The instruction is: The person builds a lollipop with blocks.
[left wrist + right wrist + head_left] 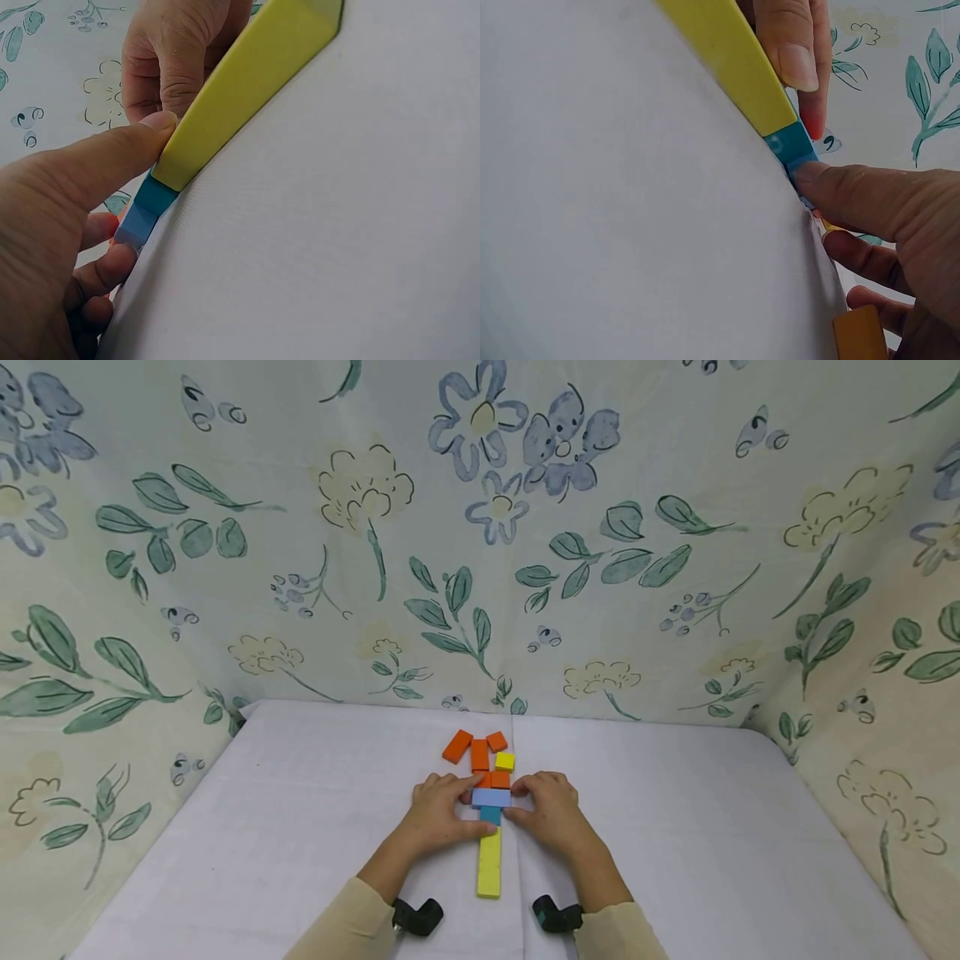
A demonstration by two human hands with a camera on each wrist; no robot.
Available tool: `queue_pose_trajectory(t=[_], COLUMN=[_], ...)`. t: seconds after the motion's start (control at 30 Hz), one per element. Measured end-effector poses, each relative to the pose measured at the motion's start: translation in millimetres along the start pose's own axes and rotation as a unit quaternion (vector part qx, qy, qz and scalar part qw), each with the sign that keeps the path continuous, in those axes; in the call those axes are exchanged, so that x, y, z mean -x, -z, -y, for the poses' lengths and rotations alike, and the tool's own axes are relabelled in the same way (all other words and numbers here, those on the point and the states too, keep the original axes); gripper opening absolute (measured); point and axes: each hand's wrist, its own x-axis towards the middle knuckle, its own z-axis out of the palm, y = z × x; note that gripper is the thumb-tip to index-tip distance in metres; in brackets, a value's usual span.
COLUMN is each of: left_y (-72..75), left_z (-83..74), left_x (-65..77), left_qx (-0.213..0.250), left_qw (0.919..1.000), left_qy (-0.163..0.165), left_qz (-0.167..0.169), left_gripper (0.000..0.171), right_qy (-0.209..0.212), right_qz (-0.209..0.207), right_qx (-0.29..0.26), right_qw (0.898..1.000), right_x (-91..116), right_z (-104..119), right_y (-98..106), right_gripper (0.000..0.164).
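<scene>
Your right hand pinches one end of the blue block; your left hand has its thumb on the yellow bar and fingers by the blue block's other end, though I cannot tell whether they grip. The teal block sits between both hands. Just beyond them lie orange blocks and a yellow cube. The desk spreads wide either side, its far edge past the blocks.

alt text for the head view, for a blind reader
A person's left hand and right hand touch a row of blocks on white cloth: nearest, a long yellow block, then a teal block, light blue block and orange blocks. Flowered fabric stands behind.
</scene>
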Motion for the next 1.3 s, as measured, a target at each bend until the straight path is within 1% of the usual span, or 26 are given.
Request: queue_pose_trajectory(t=[0.4, 0.7, 0.87, 1.07, 1.2, 1.3], left_y=[3.0, 1.6, 2.2, 2.5, 1.9, 1.7], left_z=[-1.5, 0.9, 1.8, 1.3, 0.1, -0.5], left_x=[2.0, 1.3, 1.1, 1.6, 1.9, 1.4], left_qx=[0.001, 0.003, 0.003, 0.005, 0.004, 0.002], left_qw=[1.0000, 1.0000, 0.9999, 1.0000, 1.0000, 1.0000], left_qy=[0.006, 0.008, 0.010, 0.007, 0.005, 0.005], left_qz=[0.000, 0.002, 0.002, 0.000, -0.004, -0.003], left_gripper=[0.083, 0.083, 0.084, 0.084, 0.084, 0.085], right_qy=[-0.008, -0.008, -0.014, -0.012, -0.009, -0.015], right_qz=[0.008, 0.009, 0.011, 0.012, 0.004, -0.003], right_qx=[-0.005, -0.005, -0.009, -0.015, -0.007, -0.005], right_qw=[1.000, 1.000, 1.000, 1.000, 1.000, 1.000], right_x=[-1, 0, 1, -1, -3, -3], right_z=[1, 4, 4, 2, -3, -6], right_y=[-2, 0, 1, 3, 6, 9], right_gripper=[0.029, 0.030, 0.029, 0.025, 0.026, 0.026])
